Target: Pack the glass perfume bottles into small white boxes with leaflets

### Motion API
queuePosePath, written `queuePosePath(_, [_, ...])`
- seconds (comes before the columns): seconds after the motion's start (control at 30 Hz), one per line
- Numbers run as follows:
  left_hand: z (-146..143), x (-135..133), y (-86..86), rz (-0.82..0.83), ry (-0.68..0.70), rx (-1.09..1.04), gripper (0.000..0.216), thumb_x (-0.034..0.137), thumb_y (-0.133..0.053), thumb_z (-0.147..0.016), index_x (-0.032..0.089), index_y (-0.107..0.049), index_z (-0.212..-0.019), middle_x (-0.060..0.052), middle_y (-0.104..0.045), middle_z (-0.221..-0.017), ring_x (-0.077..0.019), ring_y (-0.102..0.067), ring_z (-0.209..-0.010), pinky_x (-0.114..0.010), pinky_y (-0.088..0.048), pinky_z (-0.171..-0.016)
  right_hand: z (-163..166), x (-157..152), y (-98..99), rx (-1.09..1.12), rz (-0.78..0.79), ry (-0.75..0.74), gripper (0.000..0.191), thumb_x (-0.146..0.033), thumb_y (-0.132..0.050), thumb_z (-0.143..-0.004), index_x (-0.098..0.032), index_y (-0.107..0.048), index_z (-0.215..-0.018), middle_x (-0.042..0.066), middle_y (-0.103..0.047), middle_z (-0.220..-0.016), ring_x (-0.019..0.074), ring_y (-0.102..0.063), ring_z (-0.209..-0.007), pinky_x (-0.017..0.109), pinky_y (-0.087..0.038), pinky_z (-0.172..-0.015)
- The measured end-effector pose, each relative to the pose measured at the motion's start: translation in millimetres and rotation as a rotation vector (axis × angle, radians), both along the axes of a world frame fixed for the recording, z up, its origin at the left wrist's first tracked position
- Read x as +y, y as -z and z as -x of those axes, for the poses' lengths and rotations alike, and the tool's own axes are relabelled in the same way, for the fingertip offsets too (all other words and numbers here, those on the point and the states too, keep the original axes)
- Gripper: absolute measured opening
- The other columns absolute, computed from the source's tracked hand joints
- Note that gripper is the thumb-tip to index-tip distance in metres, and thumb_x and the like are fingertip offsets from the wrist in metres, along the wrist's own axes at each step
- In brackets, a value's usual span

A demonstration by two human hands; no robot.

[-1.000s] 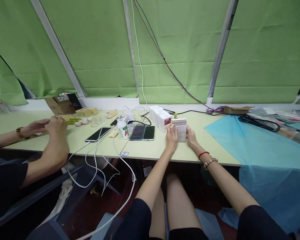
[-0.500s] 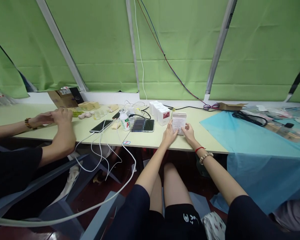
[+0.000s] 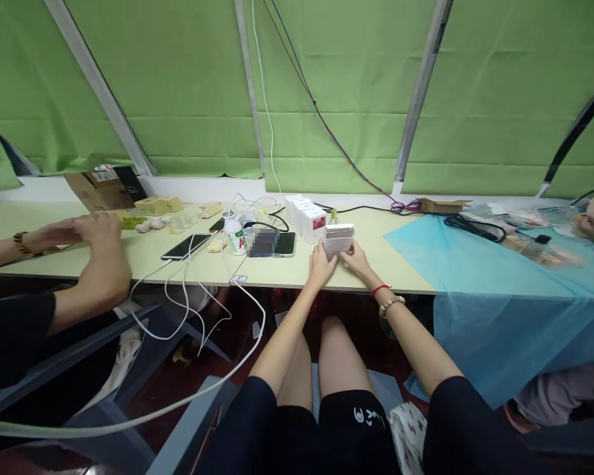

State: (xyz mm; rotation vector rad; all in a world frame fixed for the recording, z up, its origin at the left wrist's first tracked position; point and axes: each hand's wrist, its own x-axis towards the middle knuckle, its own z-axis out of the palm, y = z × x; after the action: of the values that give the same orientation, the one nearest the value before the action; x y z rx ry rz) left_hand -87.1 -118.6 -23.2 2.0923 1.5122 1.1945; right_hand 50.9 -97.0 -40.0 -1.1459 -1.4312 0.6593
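Observation:
A small white box (image 3: pixel 338 245) with printed text on its side is held between my two hands over the table's front edge. My left hand (image 3: pixel 320 266) grips its left side, and my right hand (image 3: pixel 358 261) has its fingers on the lower right. The top end of the box is tipped toward me, with a pale flap or edge showing there. Just behind it stands a small bottle with a gold-coloured cap (image 3: pixel 333 216), its lower part hidden. To the left, a row of white boxes (image 3: pixel 311 223) stands on the table, the front one with a reddish picture.
A pixelated patch covers part of a tablet or phone (image 3: pixel 286 244) beside a white bottle (image 3: pixel 236 236). White cables (image 3: pixel 188 290) hang off the edge. A co-worker's hands (image 3: pixel 92 231) are at the left. Blue sheeting (image 3: pixel 426 247) covers the table's right; another person's part shows far right.
The box in my hands has tilted, so its top end faces me more and less of its printed side shows. The view has shifted slightly right.

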Motion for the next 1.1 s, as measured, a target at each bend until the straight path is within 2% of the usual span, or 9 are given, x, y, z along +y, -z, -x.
queuePosePath(0.1, [3,-4,3.9,0.036,-0.034,-0.009,0.063,0.023,-0.054,-0.082,0.010,-0.028,-0.138,-0.013,-0.040,-0.127,-0.0235,-0.038,-0.118,-0.035,-0.030,-0.101,-1,1,1.2,0.025,0.031,0.026,0.040,-0.033,-0.054,-0.065,-0.011,-0.051,-0.098,0.009,-0.059,-0.098,0.0160,-0.055,-0.085,0.029,-0.044,-0.077])
queuePosePath(0.3, [6,4,2.4,0.126,-0.077,-0.074,0.049,0.019,-0.056,-0.079,0.011,-0.045,-0.126,-0.009,-0.051,-0.113,-0.0186,-0.047,-0.105,-0.030,-0.035,-0.095,-1,-4,-2.5,0.039,0.095,0.064,0.037,-0.037,-0.051,-0.065,-0.012,-0.052,-0.092,0.008,-0.060,-0.088,0.0162,-0.055,-0.077,0.029,-0.043,-0.073])
queuePosePath(0.43, [5,8,1.2,0.142,-0.071,-0.104,0.054,0.035,-0.063,-0.076,0.015,-0.048,-0.124,-0.009,-0.053,-0.112,-0.0227,-0.044,-0.108,-0.038,-0.029,-0.098,-2,-7,-6.1,0.009,0.088,0.110,0.032,-0.038,-0.047,-0.066,-0.012,-0.052,-0.085,0.008,-0.059,-0.083,0.0162,-0.053,-0.074,0.027,-0.041,-0.069])
queuePosePath(0.53, [5,10,2.9,0.180,0.000,-0.305,0.051,0.047,-0.068,-0.069,0.014,-0.057,-0.106,-0.009,-0.056,-0.102,-0.0234,-0.048,-0.102,-0.037,-0.032,-0.094,-4,-6,-5.1,-0.037,0.076,0.125,0.032,-0.039,-0.037,-0.073,-0.012,-0.053,-0.079,0.008,-0.059,-0.082,0.0164,-0.051,-0.074,0.027,-0.039,-0.065])
queuePosePath(0.6, [7,12,4.7,0.197,0.044,-0.462,0.047,0.051,-0.066,-0.070,0.012,-0.057,-0.095,-0.009,-0.057,-0.094,-0.0188,-0.052,-0.090,-0.030,-0.039,-0.084,-5,-4,-3.0,-0.079,0.060,0.077,0.033,-0.037,-0.035,-0.075,-0.013,-0.055,-0.082,0.007,-0.060,-0.087,0.0158,-0.052,-0.077,0.026,-0.039,-0.068])
queuePosePath(0.7, [9,14,7.3,0.200,0.055,-0.558,0.045,0.051,-0.062,-0.074,0.012,-0.053,-0.095,-0.007,-0.057,-0.087,-0.0135,-0.054,-0.078,-0.023,-0.042,-0.070,-4,0,0.2,-0.181,0.034,0.009,0.027,-0.031,-0.040,-0.073,-0.013,-0.058,-0.083,0.006,-0.060,-0.090,0.0156,-0.052,-0.082,0.025,-0.038,-0.075])
queuePosePath(0.77, [9,16,8.4,0.197,0.053,-0.600,0.042,0.049,-0.061,-0.076,0.012,-0.051,-0.095,-0.006,-0.056,-0.085,-0.0118,-0.054,-0.076,-0.020,-0.042,-0.065,-2,2,0.9,-0.244,0.021,0.024,0.024,-0.028,-0.039,-0.075,-0.012,-0.057,-0.078,0.007,-0.059,-0.088,0.0164,-0.051,-0.083,0.026,-0.036,-0.078])
queuePosePath(0.93, [8,15,6.5,0.203,0.027,-0.653,0.036,0.046,-0.057,-0.081,0.012,-0.051,-0.088,-0.005,-0.056,-0.082,-0.0118,-0.053,-0.076,-0.019,-0.040,-0.064,-1,0,-1.3,-0.279,0.049,0.107,0.034,-0.020,-0.026,-0.083,-0.012,-0.059,-0.083,0.007,-0.060,-0.093,0.0140,-0.051,-0.087,0.023,-0.036,-0.080])
queuePosePath(1.1, [11,12,-0.5,0.254,-0.036,-0.709,0.030,0.040,-0.055,-0.084,0.013,-0.049,-0.094,-0.006,-0.057,-0.100,-0.0147,-0.055,-0.090,-0.021,-0.042,-0.070,0,-1,-2.4,-0.366,0.088,0.155,0.031,-0.021,-0.032,-0.084,-0.012,-0.062,-0.081,0.005,-0.060,-0.090,0.0119,-0.051,-0.084,0.021,-0.037,-0.077])
